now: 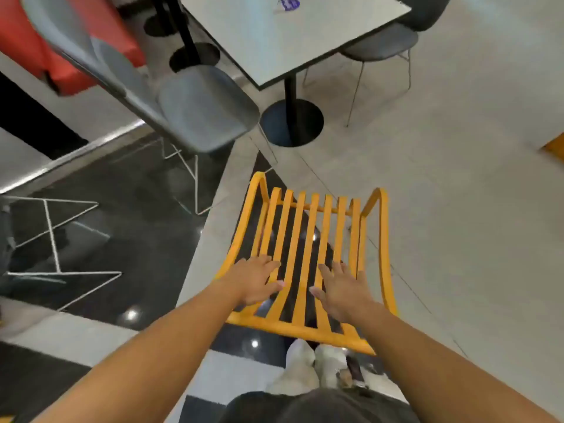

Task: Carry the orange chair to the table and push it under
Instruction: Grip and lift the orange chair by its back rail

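**One camera, worn on the head, looking steeply down**

There is a single wide view, taken from the person's head and tilted forward and down. Both forearms reach out from the bottom edge, close to the lens. The chair (308,257) sits near, just below, with the floor (457,193) around it. The surface (274,35) lies farther off at the top, its edges bent by the wide lens.

The orange chair (308,257) showed only its slatted back; seat and legs were hidden beneath it. Whether the left hand (256,280) and right hand (341,290) gripped the slats or merely lay on them could not be told. The table (287,41) was cut off by the top edge, its sticker (288,4) too blurred to read.
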Tool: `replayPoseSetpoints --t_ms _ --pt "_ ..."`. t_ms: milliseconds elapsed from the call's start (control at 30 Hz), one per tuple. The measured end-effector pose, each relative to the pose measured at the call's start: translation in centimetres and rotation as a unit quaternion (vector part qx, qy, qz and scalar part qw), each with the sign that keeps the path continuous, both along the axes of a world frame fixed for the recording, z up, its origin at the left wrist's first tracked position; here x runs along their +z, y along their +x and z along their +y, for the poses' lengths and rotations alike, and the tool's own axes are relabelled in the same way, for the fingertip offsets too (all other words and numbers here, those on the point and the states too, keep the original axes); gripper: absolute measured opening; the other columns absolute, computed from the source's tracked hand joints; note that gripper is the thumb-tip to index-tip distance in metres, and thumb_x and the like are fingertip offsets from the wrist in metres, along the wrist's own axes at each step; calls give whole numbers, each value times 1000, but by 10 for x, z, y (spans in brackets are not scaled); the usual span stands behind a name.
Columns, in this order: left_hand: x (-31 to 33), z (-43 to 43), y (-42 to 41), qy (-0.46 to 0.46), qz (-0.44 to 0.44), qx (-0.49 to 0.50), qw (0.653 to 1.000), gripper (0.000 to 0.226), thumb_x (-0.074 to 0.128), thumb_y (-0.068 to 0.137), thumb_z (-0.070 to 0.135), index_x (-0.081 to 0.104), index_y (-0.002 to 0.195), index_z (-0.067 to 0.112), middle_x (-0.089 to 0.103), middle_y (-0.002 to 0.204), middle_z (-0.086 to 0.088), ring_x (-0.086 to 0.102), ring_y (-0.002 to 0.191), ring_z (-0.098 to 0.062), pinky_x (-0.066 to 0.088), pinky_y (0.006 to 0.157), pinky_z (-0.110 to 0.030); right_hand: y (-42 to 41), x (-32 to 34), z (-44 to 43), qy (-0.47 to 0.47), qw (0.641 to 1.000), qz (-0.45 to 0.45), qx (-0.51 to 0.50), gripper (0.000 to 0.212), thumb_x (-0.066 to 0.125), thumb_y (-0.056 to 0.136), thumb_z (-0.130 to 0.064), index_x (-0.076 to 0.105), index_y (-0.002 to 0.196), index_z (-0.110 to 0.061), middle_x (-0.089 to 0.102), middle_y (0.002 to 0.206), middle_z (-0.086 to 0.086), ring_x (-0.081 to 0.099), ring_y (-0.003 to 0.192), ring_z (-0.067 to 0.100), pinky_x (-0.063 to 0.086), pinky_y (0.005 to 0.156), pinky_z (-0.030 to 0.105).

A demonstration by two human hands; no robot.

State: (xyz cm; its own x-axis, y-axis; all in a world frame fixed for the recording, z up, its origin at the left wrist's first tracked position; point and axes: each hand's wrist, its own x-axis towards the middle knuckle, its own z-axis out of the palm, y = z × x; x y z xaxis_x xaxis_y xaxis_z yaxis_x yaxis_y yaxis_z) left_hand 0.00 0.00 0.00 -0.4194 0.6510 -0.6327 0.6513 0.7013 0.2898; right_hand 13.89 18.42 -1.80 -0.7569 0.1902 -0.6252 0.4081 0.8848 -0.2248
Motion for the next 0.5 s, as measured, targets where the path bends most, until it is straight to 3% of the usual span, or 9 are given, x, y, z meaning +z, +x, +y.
replayPoseSetpoints --t_ms 133,267,400,500 --pt "-29 -18 53 -32 -57 -70 995 70 27 93 64 35 147 21 39 151 -8 34 138 -28 30 109 -50 65 -30 -20 -25 997 -73 -27 73 14 94 -67 20 152 -23 20 162 11 16 147 32 21 112 59" --pt "-48 -31 74 -47 -17 -73 996 76 18 87 75 40 143 28 47 146 0 44 130 -24 38 102 -52 95 -36 -31 7 999 -31 -35 85 -4 82 -76 46 129 -26 52 135 8 45 125 33 36 97 56" --pt "-56 -29 68 -47 -31 -86 995 80 16 82 80 45 138 31 51 141 3 52 121 -21 44 93 -47 100 -36 -33 36 999 -12 -33 77 2 84 -77 48 119 -27 57 122 7 52 114 33 38 92 55" --pt "-60 -30 68 -28 -4 -108 994 80 11 80 81 50 126 29 59 126 5 58 98 -17 48 79 -39 104 -35 -35 67 997 -20 -36 82 -10 80 -77 45 116 -28 58 116 6 57 104 34 41 88 56"
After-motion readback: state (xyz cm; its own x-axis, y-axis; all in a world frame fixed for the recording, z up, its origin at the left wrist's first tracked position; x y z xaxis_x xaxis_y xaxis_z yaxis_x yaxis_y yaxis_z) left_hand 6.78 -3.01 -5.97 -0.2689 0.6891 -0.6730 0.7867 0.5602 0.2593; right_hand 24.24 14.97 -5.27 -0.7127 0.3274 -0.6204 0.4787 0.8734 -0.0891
